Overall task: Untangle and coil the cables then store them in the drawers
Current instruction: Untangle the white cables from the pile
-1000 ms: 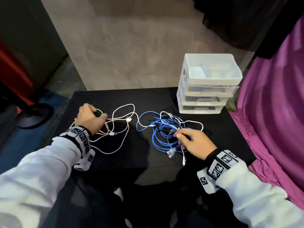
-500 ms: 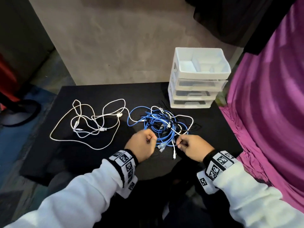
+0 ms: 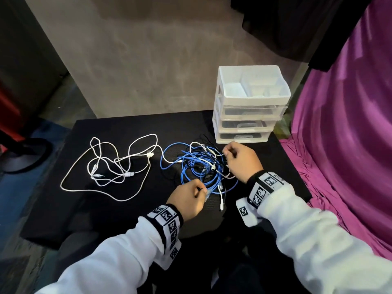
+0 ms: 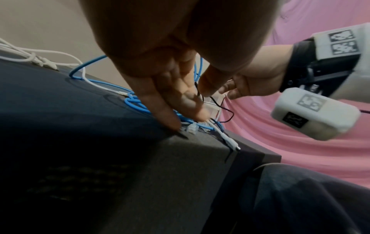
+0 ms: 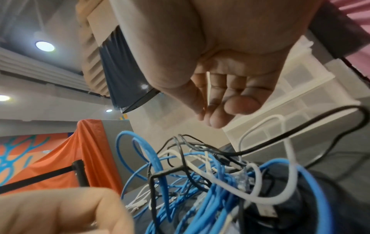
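Note:
A tangle of blue cable (image 3: 197, 166) mixed with thin black and white cables lies mid-table. My left hand (image 3: 201, 188) is at its near edge and pinches a thin black cable (image 4: 201, 96) between thumb and fingers. My right hand (image 3: 228, 153) hovers over the tangle's far right side, fingers curled, thumb against the index fingertip (image 5: 202, 110). No cable shows between them. A separate white cable (image 3: 110, 166) sprawls loose on the left. The white three-drawer unit (image 3: 248, 115) stands at the back right, all drawers closed.
The black table (image 3: 127, 128) ends just in front of my left hand. A white plug (image 3: 221, 205) lies near that front edge. Purple cloth (image 3: 350, 145) hangs close on the right. An open tray (image 3: 254, 85) tops the drawer unit.
My left hand let go of the white cable at the left and came to the tangle's near edge. My right hand moved from the near edge to the far right side.

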The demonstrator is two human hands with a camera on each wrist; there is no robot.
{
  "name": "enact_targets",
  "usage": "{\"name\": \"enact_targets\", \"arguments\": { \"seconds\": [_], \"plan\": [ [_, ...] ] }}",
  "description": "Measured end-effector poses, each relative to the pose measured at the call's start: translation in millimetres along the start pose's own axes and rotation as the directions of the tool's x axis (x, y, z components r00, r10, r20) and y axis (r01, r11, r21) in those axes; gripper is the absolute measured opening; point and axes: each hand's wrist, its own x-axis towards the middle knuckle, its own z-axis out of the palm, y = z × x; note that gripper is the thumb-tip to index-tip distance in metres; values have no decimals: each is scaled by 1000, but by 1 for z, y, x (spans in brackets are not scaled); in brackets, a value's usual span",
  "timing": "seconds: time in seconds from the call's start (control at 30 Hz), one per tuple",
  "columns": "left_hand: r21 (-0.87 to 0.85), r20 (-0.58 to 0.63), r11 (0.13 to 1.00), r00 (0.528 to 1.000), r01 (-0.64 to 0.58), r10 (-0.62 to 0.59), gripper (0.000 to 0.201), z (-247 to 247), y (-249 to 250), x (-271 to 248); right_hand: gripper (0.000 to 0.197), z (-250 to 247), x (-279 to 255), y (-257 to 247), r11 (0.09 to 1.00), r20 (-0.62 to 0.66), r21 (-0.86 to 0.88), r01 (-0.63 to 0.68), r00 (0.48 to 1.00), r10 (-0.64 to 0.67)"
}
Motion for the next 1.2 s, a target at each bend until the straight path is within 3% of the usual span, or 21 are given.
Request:
{"name": "enact_targets", "arguments": {
  "seconds": [0.1,0.2,0.37,0.47,0.67,0.73,0.83,0.93,1.03,1.13,1.2],
  "plan": [
    [-160,157,983,985,93,-68,13,4,11,5,11,13,21,-5,995,131,-5,-99,986,98],
    [-160,179,980,980,119,-89,12,5,15,17,18,27,30,-7,987,203,-48,-154,966,160],
    [-105,-3,985,991,136,-137,22,-7,1,37,18,23,34,-5,968,69,156,-199,979,190],
    [-28,-112,989,982,148,-151,14,-21,1,41,10,7,32,-6,941,-36,300,-156,984,175],
    [-103,-164,985,974,139,-155,13,-28,-5,36,12,-20,21,-15,833,-96,541,-118,975,200],
    [-127,-216,986,968,105,-130,14,-28,1,32,14,-23,17,-16,812,-60,568,-137,976,207],
    [-210,-327,977,944,-36,-36,14,-27,20,25,20,-21,9,-22,773,104,605,-190,982,160],
    [-293,-296,936,950,-192,102,9,-21,49,14,18,-16,-9,-35,782,253,591,-196,966,50],
    [-332,-247,916,958,-225,146,14,-18,55,7,12,-8,-22,-38,833,292,533,-151,956,-13],
    [-248,-253,964,967,-90,25,20,-30,48,8,21,-3,-28,-31,928,59,373,16,997,-41],
    [-279,-209,960,977,-15,-45,20,-37,50,4,7,-2,-35,-34,937,27,280,207,974,-224]
  ]
}}
